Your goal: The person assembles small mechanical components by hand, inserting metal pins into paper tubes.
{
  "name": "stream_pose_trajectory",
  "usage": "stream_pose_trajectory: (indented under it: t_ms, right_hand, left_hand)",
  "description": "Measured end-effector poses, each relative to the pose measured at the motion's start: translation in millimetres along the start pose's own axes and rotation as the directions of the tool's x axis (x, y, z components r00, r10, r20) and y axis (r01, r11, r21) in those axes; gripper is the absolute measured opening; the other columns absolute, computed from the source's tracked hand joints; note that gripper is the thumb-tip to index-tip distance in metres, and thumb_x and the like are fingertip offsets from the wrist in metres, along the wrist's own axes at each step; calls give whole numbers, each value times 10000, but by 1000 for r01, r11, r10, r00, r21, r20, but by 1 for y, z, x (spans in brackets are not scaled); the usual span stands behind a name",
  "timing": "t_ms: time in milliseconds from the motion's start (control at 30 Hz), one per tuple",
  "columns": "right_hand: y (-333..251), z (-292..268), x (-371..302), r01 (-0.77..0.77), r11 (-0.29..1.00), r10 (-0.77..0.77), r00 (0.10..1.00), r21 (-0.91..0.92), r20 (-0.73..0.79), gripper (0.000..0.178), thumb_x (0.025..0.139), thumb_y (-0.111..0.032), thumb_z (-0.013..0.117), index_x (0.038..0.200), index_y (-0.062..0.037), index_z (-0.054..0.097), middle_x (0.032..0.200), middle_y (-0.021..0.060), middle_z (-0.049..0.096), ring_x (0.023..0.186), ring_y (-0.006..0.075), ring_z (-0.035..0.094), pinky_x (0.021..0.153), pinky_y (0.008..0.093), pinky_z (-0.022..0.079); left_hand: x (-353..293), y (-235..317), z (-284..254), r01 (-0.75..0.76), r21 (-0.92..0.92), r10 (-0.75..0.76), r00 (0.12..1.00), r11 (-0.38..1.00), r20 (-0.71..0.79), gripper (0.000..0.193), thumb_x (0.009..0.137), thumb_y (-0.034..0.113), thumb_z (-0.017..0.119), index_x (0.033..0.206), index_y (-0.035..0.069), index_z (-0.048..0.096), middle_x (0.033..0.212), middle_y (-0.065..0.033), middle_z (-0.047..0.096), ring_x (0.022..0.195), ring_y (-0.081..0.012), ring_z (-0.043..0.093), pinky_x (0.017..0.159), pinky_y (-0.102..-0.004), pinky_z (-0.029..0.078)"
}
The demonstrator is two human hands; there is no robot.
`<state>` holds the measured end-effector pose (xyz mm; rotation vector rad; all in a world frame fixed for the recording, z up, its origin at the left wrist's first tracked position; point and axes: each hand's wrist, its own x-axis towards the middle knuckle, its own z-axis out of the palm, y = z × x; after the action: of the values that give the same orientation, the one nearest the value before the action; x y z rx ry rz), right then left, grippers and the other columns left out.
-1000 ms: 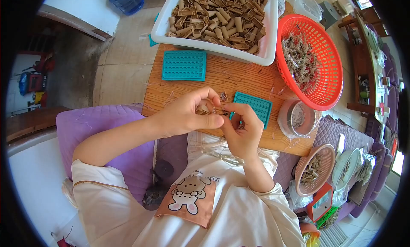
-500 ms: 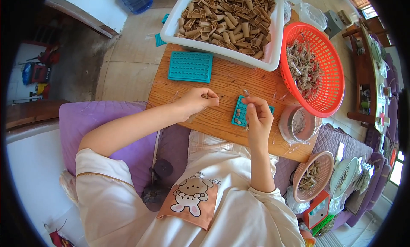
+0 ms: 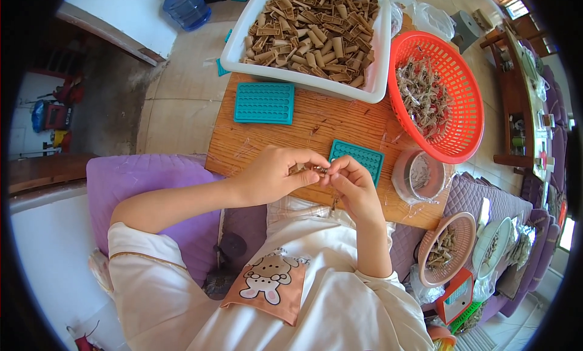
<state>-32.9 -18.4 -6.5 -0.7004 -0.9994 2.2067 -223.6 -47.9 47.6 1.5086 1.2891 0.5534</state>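
Observation:
My left hand (image 3: 267, 178) and my right hand (image 3: 358, 190) meet above the front of the wooden table (image 3: 303, 131), fingertips touching. Between the left thumb and fingers sits a small brown and metallic piece (image 3: 318, 169); its exact kind is too small to tell. The right thumb and forefinger pinch at the end of that same piece. A thin dark strand (image 3: 334, 203) hangs below the right fingers. Just beyond the right hand lies a teal moulded tray (image 3: 366, 152), partly hidden by the fingers. A second teal tray (image 3: 264, 102) with rows of hollows lies farther left.
A white tub (image 3: 381, 78) heaped with brown half-tube pieces (image 3: 310, 32) stands at the back. To its right, a red basket (image 3: 470, 96) holds tangled small parts (image 3: 422, 93). A clear round container (image 3: 419, 175) sits at the table's right; a pink basket (image 3: 464, 238) stands beyond the edge.
My hands have come together from apart, the left moving right and the right moving slightly down and left. The head view has shifted a little. More of the near teal tray shows.

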Motion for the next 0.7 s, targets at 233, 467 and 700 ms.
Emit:
stream_pose_trajectory:
  t_ms: [233, 467, 700]
  right_hand:
    - [-18, 33, -9, 331, 217, -466, 862, -918, 201, 365, 693, -10, 632, 1030, -23, 493, 803, 93, 574, 664, 195, 558, 595, 296, 437]
    - [-14, 45, -8, 452, 86, -628, 716, -888, 304, 330, 644, -15, 675, 950, -30, 552, 801, 77, 590, 589, 200, 543, 525, 294, 431]
    - [-9, 47, -6, 454, 203, -698, 688, -867, 197, 249, 655, -1, 678, 877, -23, 567, 759, 78, 610, 602, 195, 566, 511, 274, 447]
  left_hand:
    - [-12, 5, -9, -55, 71, 63, 992, 996, -113, 212, 766, 196, 619, 938, 79, 578, 687, -42, 609, 491, -117, 496, 460, -262, 379]
    - [-16, 9, -12, -72, -96, 66, 995, 993, -70, 169, 740, 114, 649, 869, 63, 552, 702, -10, 578, 549, -49, 473, 477, -205, 352]
    - [-16, 2, -10, -53, -249, 40, 998, 967, -56, 198, 757, 122, 645, 897, 68, 516, 692, 31, 513, 595, -27, 423, 521, -184, 342]
